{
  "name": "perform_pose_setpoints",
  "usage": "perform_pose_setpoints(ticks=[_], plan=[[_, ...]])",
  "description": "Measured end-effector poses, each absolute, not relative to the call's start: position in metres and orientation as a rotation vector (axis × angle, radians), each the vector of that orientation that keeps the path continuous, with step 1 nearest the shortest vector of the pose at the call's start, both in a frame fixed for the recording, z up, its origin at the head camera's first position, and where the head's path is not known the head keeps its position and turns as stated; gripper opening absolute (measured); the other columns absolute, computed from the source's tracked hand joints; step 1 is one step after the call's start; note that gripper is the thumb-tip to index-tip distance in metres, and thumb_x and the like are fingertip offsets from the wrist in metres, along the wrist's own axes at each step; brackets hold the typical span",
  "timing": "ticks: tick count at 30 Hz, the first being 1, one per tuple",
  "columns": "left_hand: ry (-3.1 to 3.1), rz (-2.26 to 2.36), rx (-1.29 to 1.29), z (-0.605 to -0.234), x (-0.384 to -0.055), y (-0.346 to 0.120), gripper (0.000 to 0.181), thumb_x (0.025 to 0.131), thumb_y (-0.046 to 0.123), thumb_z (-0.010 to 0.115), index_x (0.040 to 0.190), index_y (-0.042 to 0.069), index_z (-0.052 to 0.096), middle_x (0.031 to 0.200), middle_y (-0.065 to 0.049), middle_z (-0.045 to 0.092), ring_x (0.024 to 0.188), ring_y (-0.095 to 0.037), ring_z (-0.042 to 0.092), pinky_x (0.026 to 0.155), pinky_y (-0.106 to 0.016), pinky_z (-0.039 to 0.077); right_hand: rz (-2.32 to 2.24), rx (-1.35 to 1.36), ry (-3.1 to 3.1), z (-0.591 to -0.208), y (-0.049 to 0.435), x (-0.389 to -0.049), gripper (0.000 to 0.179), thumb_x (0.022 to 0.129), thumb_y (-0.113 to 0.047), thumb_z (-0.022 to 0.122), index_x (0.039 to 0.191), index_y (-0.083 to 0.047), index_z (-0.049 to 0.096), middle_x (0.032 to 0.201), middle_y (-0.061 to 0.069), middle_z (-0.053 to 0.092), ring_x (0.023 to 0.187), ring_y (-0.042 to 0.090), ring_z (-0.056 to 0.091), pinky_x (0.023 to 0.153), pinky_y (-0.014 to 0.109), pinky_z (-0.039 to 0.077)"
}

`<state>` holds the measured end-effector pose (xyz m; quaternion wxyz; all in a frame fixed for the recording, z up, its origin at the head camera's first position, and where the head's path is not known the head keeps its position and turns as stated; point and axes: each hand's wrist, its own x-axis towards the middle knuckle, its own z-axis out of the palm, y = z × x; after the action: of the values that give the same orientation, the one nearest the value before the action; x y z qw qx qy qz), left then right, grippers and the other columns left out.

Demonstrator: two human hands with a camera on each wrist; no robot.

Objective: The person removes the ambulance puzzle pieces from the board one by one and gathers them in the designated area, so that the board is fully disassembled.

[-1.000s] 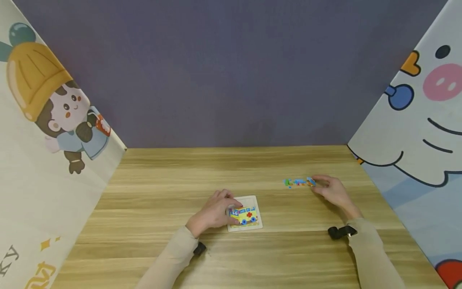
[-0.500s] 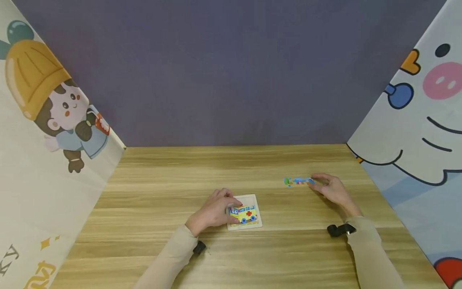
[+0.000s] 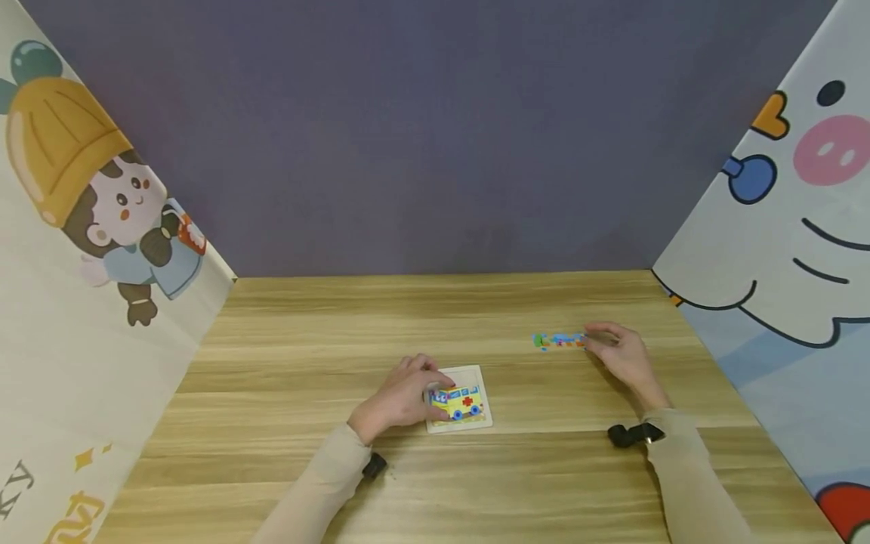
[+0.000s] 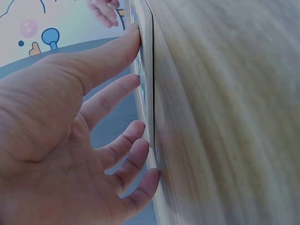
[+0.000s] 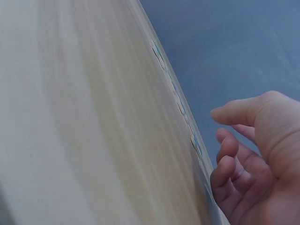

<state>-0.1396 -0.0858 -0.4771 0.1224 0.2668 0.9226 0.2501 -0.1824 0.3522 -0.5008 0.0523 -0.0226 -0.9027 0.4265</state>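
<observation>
A small square puzzle board lies flat on the wooden table, showing a yellow ambulance picture with a red cross and blue wheels. The upper strip of the board is pale and bare. My left hand rests on its left side, thumb and index finger touching the face; in the left wrist view the board appears edge-on beside the fingertips. To the right, several small colourful puzzle pieces lie in a short row. My right hand hovers at the row's right end, fingers loosely bent and holding nothing.
The wood-grain table meets a dark purple back wall. Cartoon-printed panels stand at the left and right. A black wrist camera sits on the right sleeve, and another shows at the left sleeve.
A tilted piece at my right fingertips was laid flat at the row's right end and let go. My right hand has lifted slightly off it. The left hand stays on the board.
</observation>
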Motion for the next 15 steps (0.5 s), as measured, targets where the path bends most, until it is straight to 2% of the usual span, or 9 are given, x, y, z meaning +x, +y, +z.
perform_pose_setpoints(ticks=[3,6,9,12,15], plan=[[2.691,0.738,0.784,-0.477,-0.139,-0.086,0.051,0.086,0.038,0.089,0.133,0.024,0.075,0.141,-0.007,0.057,0.123,-0.027,0.049,0.105,-0.051,0.046,1.293,-0.037,-2.718,-0.501,0.345,-0.181,0.039,0.101,-0.026,0.074,0.134,-0.005,0.071,0.143,0.025,0.066,0.074,-0.007,0.059,0.063,0.018,0.052],[2.688,0.745,0.776,-0.475,-0.139,-0.085,0.051,0.086,0.038,0.09,0.133,0.024,0.075,0.142,-0.008,0.057,0.126,-0.028,0.049,0.107,-0.052,0.046,1.286,-0.001,-2.714,-0.501,0.336,-0.181,0.037,0.1,-0.027,0.075,0.131,-0.005,0.072,0.139,0.025,0.068,0.057,0.0,0.048,0.051,0.024,0.044],[2.687,0.752,0.752,-0.475,-0.138,-0.085,0.052,0.086,0.037,0.09,0.133,0.021,0.074,0.145,-0.008,0.056,0.131,-0.03,0.048,0.112,-0.055,0.045,1.284,0.026,-2.728,-0.502,0.329,-0.181,0.036,0.1,-0.029,0.076,0.128,-0.006,0.074,0.131,0.024,0.072,0.058,0.001,0.052,0.052,0.024,0.046],[2.687,0.758,0.729,-0.474,-0.138,-0.084,0.054,0.085,0.037,0.091,0.132,0.018,0.072,0.149,-0.009,0.055,0.135,-0.033,0.048,0.117,-0.056,0.043,1.263,0.046,-2.742,-0.503,0.323,-0.181,0.034,0.1,-0.029,0.077,0.125,-0.007,0.075,0.124,0.021,0.076,0.072,0.001,0.064,0.061,0.022,0.052],[2.687,0.763,0.712,-0.474,-0.138,-0.084,0.051,0.084,0.037,0.091,0.127,0.016,0.072,0.151,-0.01,0.054,0.138,-0.034,0.047,0.12,-0.056,0.041,1.262,0.063,-2.73,-0.503,0.316,-0.18,0.028,0.099,-0.025,0.077,0.12,-0.006,0.077,0.121,0.02,0.077,0.078,0.001,0.067,0.067,0.02,0.055]])
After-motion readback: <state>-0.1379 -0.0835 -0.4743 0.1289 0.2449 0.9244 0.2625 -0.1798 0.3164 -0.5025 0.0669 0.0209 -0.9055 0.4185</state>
